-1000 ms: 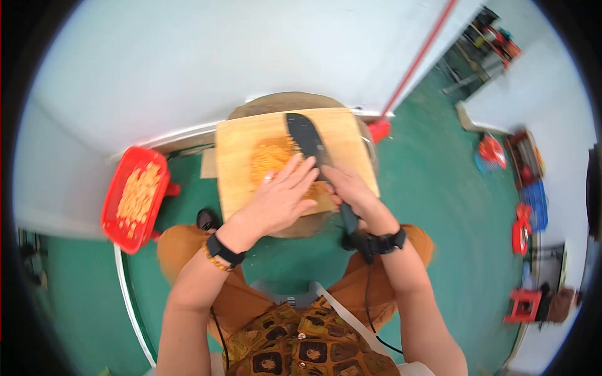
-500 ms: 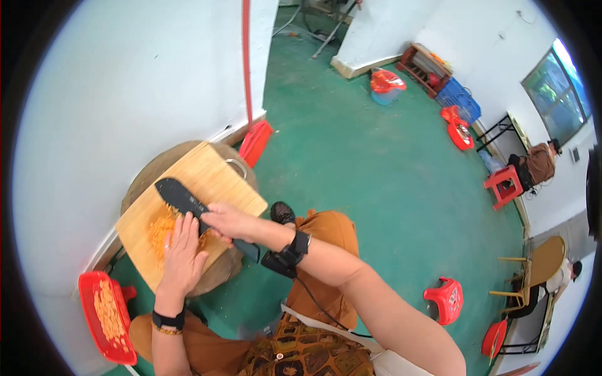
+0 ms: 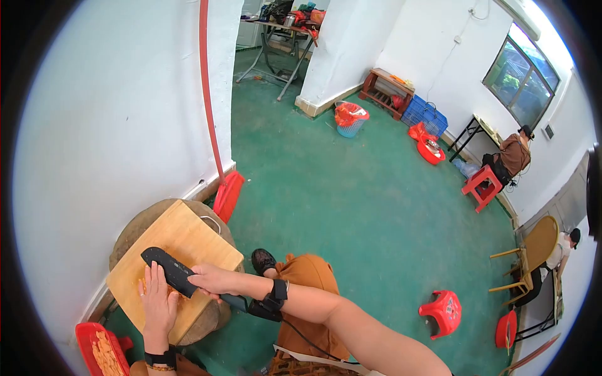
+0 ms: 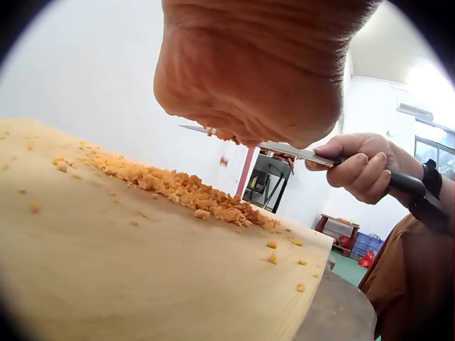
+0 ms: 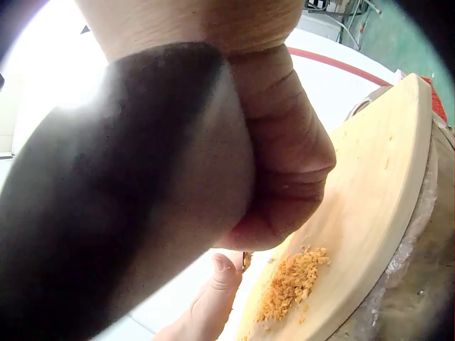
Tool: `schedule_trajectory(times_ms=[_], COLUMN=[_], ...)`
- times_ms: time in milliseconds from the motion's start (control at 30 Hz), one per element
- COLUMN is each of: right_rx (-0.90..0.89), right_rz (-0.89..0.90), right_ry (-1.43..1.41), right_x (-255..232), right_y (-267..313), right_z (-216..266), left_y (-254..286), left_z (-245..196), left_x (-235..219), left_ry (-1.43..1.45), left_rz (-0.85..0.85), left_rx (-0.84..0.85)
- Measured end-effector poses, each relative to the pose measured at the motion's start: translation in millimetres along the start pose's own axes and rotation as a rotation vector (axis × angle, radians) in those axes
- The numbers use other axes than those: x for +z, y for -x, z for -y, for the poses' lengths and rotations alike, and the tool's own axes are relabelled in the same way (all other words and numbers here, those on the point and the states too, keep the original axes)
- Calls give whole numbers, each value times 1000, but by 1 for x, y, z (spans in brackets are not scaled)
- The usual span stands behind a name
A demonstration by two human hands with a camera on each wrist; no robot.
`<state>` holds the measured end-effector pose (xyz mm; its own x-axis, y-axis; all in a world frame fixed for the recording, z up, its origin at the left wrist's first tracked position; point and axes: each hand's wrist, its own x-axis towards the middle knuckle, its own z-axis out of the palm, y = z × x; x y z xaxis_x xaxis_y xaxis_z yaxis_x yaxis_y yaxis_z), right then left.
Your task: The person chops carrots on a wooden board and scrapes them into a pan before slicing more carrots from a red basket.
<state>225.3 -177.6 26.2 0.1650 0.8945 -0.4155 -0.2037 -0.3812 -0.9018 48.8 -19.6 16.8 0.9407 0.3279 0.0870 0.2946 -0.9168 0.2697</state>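
My right hand (image 3: pixel 212 279) grips the dark handle of a broad black-bladed kitchen knife (image 3: pixel 169 269). In the left wrist view, the blade is raised above the wooden cutting board (image 3: pixel 188 229). With fingers straight, my left hand (image 3: pixel 158 307) lies along the blade, overlapping it in the head view. A few orange crumbs stick to the underside of that hand, and one crumb hangs in the air below it. On the board lies a low, long heap of finely chopped orange bits (image 4: pixel 178 190), with stray crumbs around it.
A round wooden stump (image 3: pixel 128 235) supports the board against the white wall. At lower left stands a red basin (image 3: pixel 83 341) with orange pieces. A red dustpan (image 3: pixel 229 195) leans behind the board. A red stool (image 3: pixel 446 313) and two seated people are off to the right.
The head view has swung right, so the board now sits lower left. My left fingers have shifted from beside the knife onto its blade. The right hand keeps its grip on the handle.
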Motion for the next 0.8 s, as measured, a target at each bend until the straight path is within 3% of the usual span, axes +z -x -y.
schedule_trajectory(times_ms=[167,267,367,500,533,633,733,800], right_rx=[-2,-20,-56,-138,-152,-192,-226,-221], right_rz=[14,0,-4,35,31,47,84,99], right_ry=[4,7,12,-55,-81,-154,-196,-228], right_x=[-2,-3,-4,-1,2,15,25,29], right_y=[3,4,4,0,-1,-10,-19,-26], right_z=[-3,-4,-2,-3,-4,-12,-20,-25], left_y=[-1,-3,-6,-18,-18,-24,-27,-27], left_z=[8,16,71,83,81,102,83,75], left_x=[7,8,49,47,41,32,25,20], left_ry=[33,24,325,1178,1344,2102,2087,2128], left_rz=[-40,-35,-172,-264,-263,177,-52,-98], left_rx=[-34,-136,-228,-538,-494,278,280,272])
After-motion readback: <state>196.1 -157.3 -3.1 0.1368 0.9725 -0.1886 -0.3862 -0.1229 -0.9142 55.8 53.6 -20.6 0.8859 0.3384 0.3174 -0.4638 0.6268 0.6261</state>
